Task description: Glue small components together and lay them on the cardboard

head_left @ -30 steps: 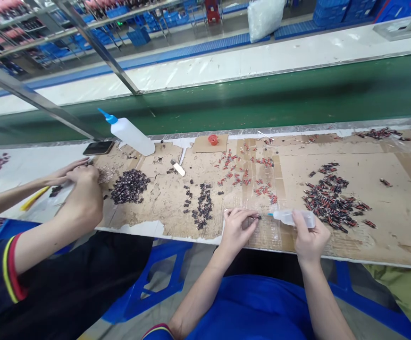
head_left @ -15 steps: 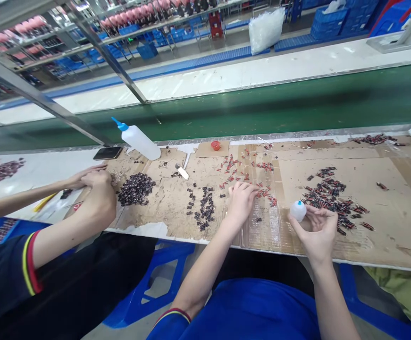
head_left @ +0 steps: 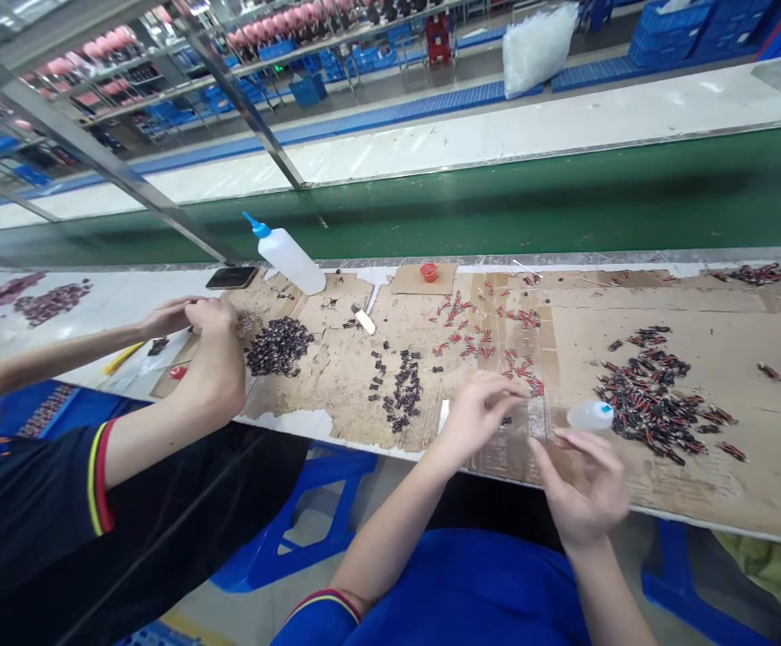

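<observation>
My left hand (head_left: 481,413) is over the cardboard (head_left: 336,395), its thumb and fingers brought toward each other; whether something small is between them is too blurred to tell. Facing it, my right hand (head_left: 585,480) has its thumb and fingers apart, holding nothing. Just beyond the right fingers a small white bottle with a blue tip (head_left: 590,414) lies on its side, beside a pile of black and red parts (head_left: 659,386). Small red parts (head_left: 477,341) are scattered past my left hand. Small black parts (head_left: 407,390) lie to its left.
A large white bottle (head_left: 292,260) leans near the back edge, close to a phone (head_left: 231,277). A red cap (head_left: 429,272) sits on a cardboard piece. At left, a co-worker's hands (head_left: 195,314) are beside a dark heap (head_left: 279,346). A green belt (head_left: 498,206) runs behind.
My right hand has let go of the small bottle, which now lies tipped over. My left hand has lifted from the red parts and moved nearer me. The view has shifted slightly.
</observation>
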